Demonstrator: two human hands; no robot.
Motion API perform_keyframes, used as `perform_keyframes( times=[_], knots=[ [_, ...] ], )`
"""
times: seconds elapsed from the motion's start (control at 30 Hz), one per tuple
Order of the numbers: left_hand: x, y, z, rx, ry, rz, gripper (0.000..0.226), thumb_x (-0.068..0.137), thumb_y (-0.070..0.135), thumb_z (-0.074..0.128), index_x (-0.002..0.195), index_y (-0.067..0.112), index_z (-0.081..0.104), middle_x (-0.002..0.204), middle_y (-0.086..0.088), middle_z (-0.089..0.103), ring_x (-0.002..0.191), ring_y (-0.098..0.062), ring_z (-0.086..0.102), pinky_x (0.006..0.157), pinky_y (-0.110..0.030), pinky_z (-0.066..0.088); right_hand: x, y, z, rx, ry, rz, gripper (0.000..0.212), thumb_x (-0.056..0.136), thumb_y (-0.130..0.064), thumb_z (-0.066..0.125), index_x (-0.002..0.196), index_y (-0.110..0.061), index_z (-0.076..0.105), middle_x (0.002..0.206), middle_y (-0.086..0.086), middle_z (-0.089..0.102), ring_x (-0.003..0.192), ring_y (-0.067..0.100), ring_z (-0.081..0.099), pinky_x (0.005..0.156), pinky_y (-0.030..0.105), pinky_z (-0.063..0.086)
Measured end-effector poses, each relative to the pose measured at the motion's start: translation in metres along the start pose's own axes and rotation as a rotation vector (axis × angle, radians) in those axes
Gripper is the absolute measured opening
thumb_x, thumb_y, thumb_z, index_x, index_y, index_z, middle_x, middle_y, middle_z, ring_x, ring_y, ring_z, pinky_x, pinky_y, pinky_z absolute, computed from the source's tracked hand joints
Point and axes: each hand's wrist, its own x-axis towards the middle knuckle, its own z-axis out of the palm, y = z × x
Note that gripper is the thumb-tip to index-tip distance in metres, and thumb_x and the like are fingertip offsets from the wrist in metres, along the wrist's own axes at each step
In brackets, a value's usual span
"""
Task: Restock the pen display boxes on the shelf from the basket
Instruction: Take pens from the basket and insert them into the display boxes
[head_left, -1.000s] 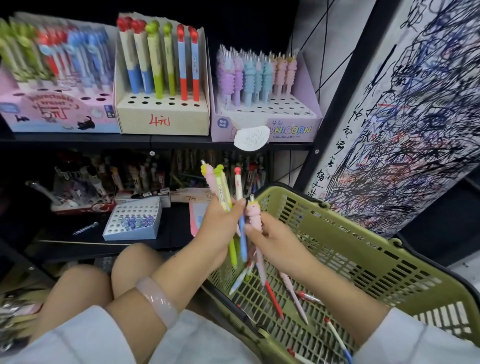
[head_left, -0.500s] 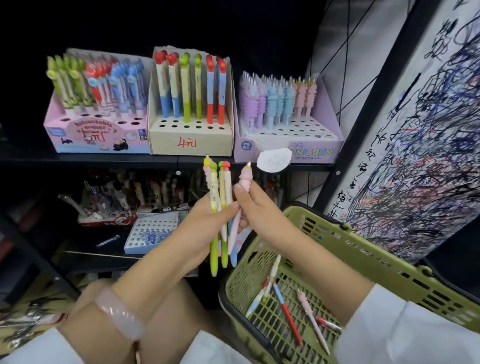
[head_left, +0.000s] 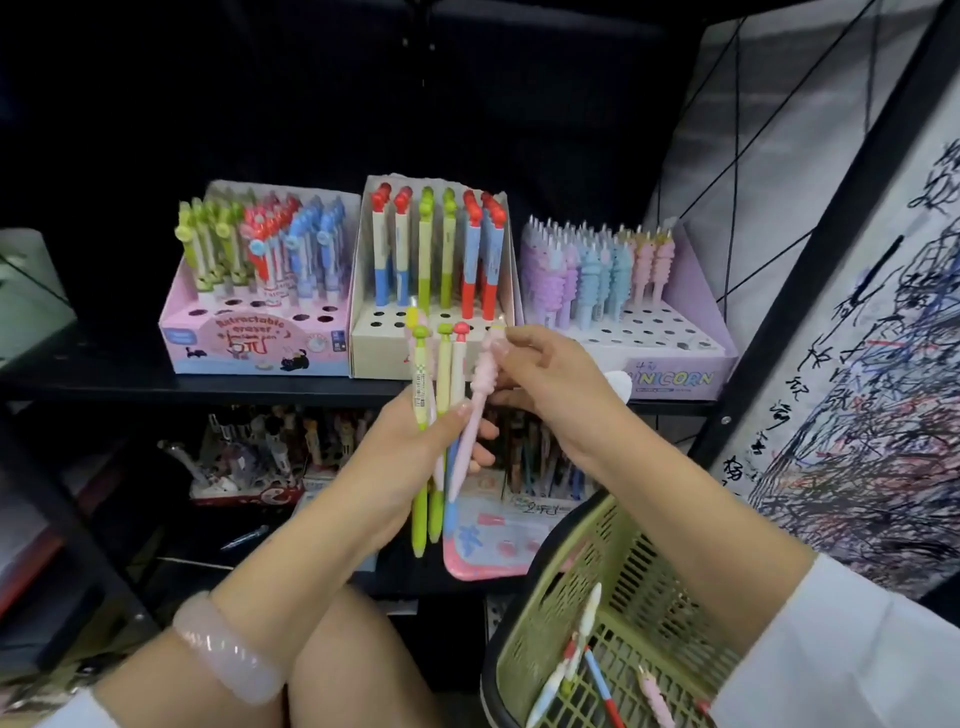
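Black metal shelving fills the dim background, with a scribbled test-paper panel leaning at the right. At the centre of the view the left hand is curled round a loose bundle of pens, thumb pressed across the barrels, the green, yellow and red caps fanned upward and the tips hanging below the palm. The right hand comes in from the right with wrist bent, fingertips pinching the top of a pink ridged pen that lies against the bundle, its lower end crossing behind the left thumb. That crossing looks like the main risk: if the pink pen is drawn out while the left thumb clamps it, the neighbours may be dragged along and slip free, falling to the lap or floor, not into the green basket at lower right, where more pens lie on the mesh. Loosening the thumb too far could spill the whole bundle. Beyond the hands, three display boxes stand side by side on the upper shelf: the eraser-pen box at left, the middle cardboard box, and the unicorn box at right, whose front rows of holes are vacant. The pink pen seems to match the ridged ones there; a tilted entry could knock its neighbours.
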Motion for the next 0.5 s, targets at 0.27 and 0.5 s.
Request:
perform_keyframes(
  times=[0.27, 0.5],
  knots=[
    [0.034, 0.023, 0.033, 0.045, -0.054, -0.024, 0.016, 0.095, 0.027, 0.048, 0.098, 0.014, 0.057, 0.061, -0.002, 0.069, 0.042, -0.013, 0.056, 0.044, -0.021, 0.047, 0.05, -0.052, -0.08, -0.241, 0.473, -0.323, 0.009, 0.099, -0.026, 0.044, 0.095, -0.021, 0.05, 0.076, -0.003, 0.06, 0.058, 0.003, 0.061, 0.058, 0.023, 0.053],
    [0.062, 0.03, 0.046, 0.098, -0.085, 0.025, 0.012, 0.099, 0.02, 0.041, 0.102, 0.015, 0.051, 0.061, 0.001, 0.064, 0.043, -0.009, 0.049, 0.045, -0.021, 0.044, 0.1, -0.062, -0.148, -0.755, 0.721, -0.371, 0.025, 0.1, -0.024, 0.039, 0.116, -0.006, 0.046, 0.092, 0.004, 0.059, 0.081, 0.024, 0.057, 0.065, 0.034, 0.045]
  ],
)
